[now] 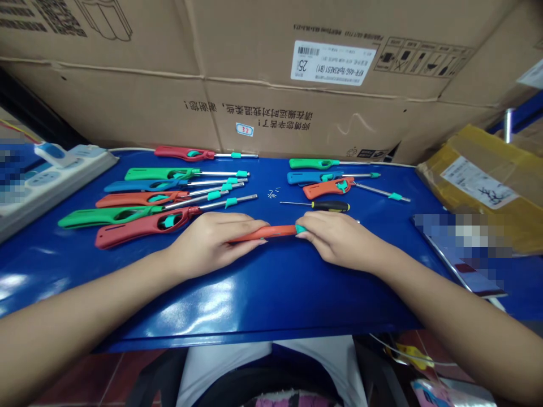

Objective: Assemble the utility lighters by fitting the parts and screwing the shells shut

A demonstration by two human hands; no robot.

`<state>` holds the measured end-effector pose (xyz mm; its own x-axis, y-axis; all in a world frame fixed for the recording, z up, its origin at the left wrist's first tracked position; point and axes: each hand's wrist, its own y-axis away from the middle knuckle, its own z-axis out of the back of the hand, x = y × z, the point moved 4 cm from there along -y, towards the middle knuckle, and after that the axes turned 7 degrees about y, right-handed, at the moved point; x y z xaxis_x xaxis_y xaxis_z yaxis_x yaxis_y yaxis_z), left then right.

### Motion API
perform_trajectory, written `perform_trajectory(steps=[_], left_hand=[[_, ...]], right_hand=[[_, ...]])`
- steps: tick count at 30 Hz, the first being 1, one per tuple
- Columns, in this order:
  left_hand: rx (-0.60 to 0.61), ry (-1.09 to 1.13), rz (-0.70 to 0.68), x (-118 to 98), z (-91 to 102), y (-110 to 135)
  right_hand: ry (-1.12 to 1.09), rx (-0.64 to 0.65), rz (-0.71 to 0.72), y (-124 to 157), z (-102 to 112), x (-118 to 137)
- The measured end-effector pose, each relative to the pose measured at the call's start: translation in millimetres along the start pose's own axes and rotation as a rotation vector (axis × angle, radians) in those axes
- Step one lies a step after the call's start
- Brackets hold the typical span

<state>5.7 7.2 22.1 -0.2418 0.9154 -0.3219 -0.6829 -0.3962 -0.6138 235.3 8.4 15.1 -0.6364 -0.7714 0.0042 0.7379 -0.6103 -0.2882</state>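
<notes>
Both hands hold one red-orange long-nosed lighter (271, 232) flat on the blue table (254, 294). My left hand (212, 243) is closed over its handle end. My right hand (335, 237) is closed on the other end, fingertips at a teal part (300, 229). A black-handled screwdriver (326, 206) lies just behind the hands, with a few tiny screws (274, 194) beyond it.
Several finished lighters in red, green and blue (161, 198) lie in a row at the left; three more (331, 178) lie at the right. A cardboard box (271, 85) walls the back. A white power strip (55, 169) sits far left, a yellow parcel (479, 186) far right.
</notes>
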Motion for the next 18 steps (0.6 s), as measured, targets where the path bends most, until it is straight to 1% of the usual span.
perform_trajectory(steps=[4,8,11,14,16,18], left_hand=[[0.009,0.024,0.065,-5.5,-0.9,-0.4],[0.016,0.050,0.075,-7.9,-0.4,-0.4],[0.036,0.122,0.134,0.3,-1.1,-1.0],[0.063,0.182,0.219,12.1,-2.8,-2.4],[0.074,0.190,0.276,18.5,-3.7,-3.4],[0.091,0.173,0.315,22.1,-4.0,-4.1]], right_hand=[[0.005,-0.067,0.027,2.1,0.1,0.9],[0.025,-0.099,0.036,3.5,-1.7,2.3],[0.006,-0.098,0.011,2.7,-3.5,1.3],[-0.044,-0.077,-0.052,0.8,-6.3,-3.6],[-0.095,-0.068,-0.095,-0.4,-8.5,-8.6],[-0.141,-0.086,-0.124,-1.5,-9.8,-13.8]])
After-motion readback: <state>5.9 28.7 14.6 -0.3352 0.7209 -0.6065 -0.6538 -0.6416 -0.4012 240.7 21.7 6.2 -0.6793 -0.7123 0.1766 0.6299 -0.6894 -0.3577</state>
